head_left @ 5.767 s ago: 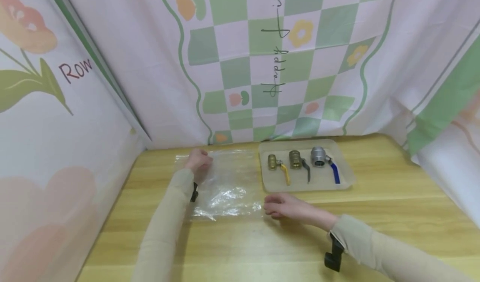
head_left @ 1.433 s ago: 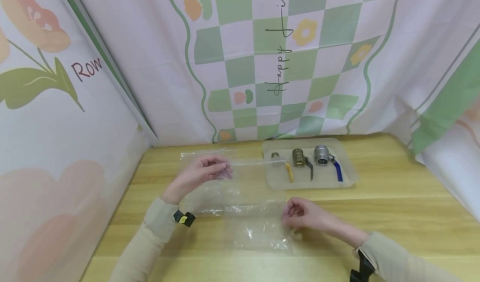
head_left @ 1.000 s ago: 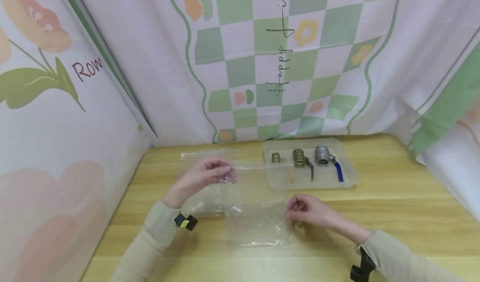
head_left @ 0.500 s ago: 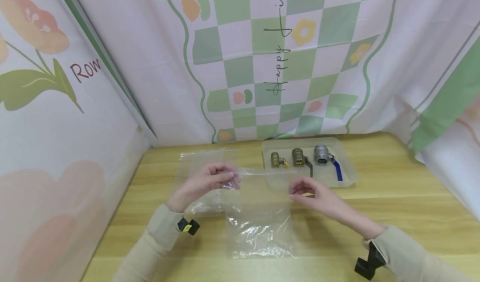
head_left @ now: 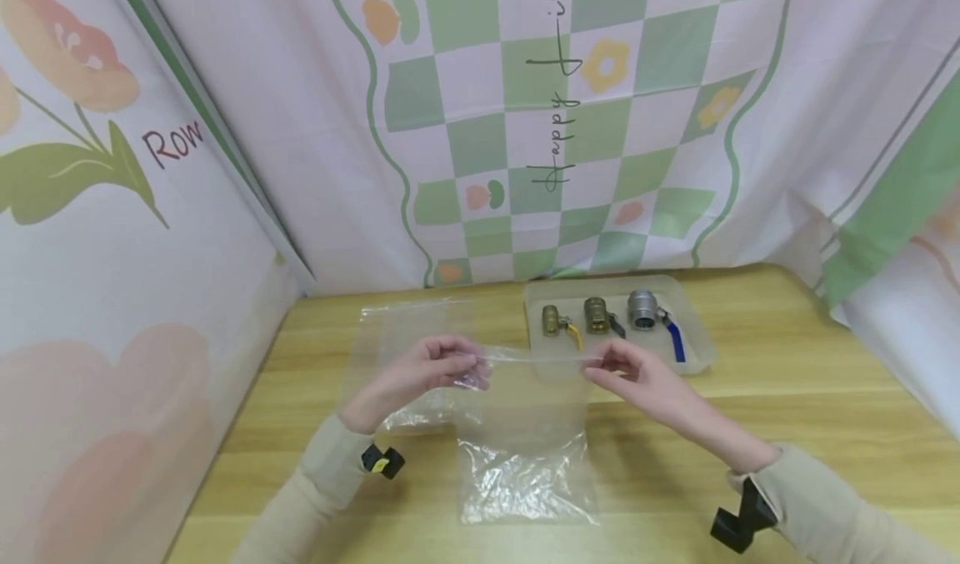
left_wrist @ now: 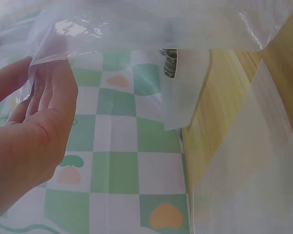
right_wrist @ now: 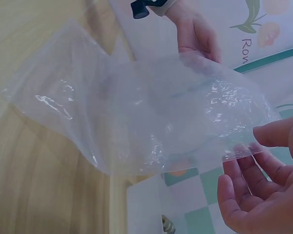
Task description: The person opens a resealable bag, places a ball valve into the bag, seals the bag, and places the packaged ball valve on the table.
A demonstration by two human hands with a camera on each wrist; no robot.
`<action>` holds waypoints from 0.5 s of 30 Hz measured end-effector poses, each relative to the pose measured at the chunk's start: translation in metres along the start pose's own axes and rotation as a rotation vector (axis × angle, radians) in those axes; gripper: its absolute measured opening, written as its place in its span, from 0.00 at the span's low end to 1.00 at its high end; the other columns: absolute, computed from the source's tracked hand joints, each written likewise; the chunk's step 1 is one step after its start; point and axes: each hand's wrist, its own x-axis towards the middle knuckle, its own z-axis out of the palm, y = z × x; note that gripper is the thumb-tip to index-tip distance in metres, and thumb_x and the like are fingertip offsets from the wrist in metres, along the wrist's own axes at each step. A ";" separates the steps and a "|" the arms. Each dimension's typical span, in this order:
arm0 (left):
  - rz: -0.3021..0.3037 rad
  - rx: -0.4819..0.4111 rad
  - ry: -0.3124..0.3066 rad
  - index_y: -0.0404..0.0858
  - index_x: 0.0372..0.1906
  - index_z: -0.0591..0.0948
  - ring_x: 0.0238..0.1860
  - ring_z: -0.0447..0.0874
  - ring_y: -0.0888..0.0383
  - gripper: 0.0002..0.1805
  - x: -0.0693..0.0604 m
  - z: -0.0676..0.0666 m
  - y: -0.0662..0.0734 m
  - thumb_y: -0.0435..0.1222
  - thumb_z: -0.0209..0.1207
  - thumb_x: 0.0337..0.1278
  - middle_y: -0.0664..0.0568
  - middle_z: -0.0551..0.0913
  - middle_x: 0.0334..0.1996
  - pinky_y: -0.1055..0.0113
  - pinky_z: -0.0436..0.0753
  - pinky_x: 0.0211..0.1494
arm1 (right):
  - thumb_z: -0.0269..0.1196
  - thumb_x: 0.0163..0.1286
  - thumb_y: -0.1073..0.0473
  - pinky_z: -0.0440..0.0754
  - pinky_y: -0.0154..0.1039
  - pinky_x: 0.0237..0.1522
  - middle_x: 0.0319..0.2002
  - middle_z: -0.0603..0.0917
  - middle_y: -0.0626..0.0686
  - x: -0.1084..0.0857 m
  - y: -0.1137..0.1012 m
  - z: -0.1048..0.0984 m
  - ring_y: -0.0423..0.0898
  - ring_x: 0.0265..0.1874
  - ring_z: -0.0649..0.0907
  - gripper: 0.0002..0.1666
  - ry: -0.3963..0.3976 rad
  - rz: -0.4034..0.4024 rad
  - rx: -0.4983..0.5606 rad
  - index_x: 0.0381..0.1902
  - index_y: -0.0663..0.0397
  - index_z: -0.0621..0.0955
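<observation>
Film of a clear bag [head_left: 525, 481] hung between the left hand [head_left: 431, 372] and the right hand [head_left: 637, 376] over the wooden tabletop [head_left: 810, 397], its lower edge toward 6 o'clock; whether that edge touched the wood could not be told. The step in hand looked to be handling the bag by its upper edge, and the next move seemed to call for working the two layers apart there without losing either corner; whether they had parted was unclear. From the person's side, the left hand was at the bag's 10 o'clock corner, thumb and fingers brought together on the film. The right hand was at 2 o'clock, pinching the edge between its thumb and gently bent fingers. The left sleeve [head_left: 303, 501] came in from 7 o'clock and the right sleeve [head_left: 832, 506] from 4, both wrists seemingly raised off the wood. A second bag [head_left: 408, 322] lay at 10 o'clock, partly behind the left hand, and a tray [head_left: 699, 341] holding three valves [head_left: 597, 316] stood at 1 o'clock.
</observation>
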 end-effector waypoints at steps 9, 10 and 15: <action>0.009 0.010 0.001 0.27 0.60 0.74 0.46 0.88 0.59 0.19 -0.001 0.009 0.001 0.34 0.56 0.69 0.35 0.84 0.51 0.57 0.85 0.62 | 0.60 0.73 0.57 0.87 0.29 0.43 0.41 0.87 0.56 -0.002 -0.007 -0.007 0.34 0.39 0.85 0.09 0.045 -0.046 0.022 0.45 0.56 0.80; 0.013 0.028 0.000 0.27 0.60 0.74 0.46 0.88 0.59 0.20 -0.001 0.010 0.002 0.34 0.56 0.69 0.35 0.85 0.51 0.54 0.84 0.63 | 0.60 0.73 0.57 0.87 0.30 0.42 0.40 0.87 0.55 -0.003 -0.007 -0.007 0.36 0.38 0.86 0.08 0.047 -0.056 0.027 0.44 0.56 0.81; 0.032 0.121 0.007 0.32 0.61 0.73 0.46 0.89 0.57 0.20 -0.003 0.016 0.005 0.34 0.57 0.68 0.36 0.85 0.51 0.45 0.83 0.62 | 0.60 0.73 0.59 0.88 0.31 0.42 0.36 0.86 0.46 -0.005 -0.007 -0.010 0.38 0.36 0.86 0.06 0.044 -0.088 0.027 0.43 0.55 0.81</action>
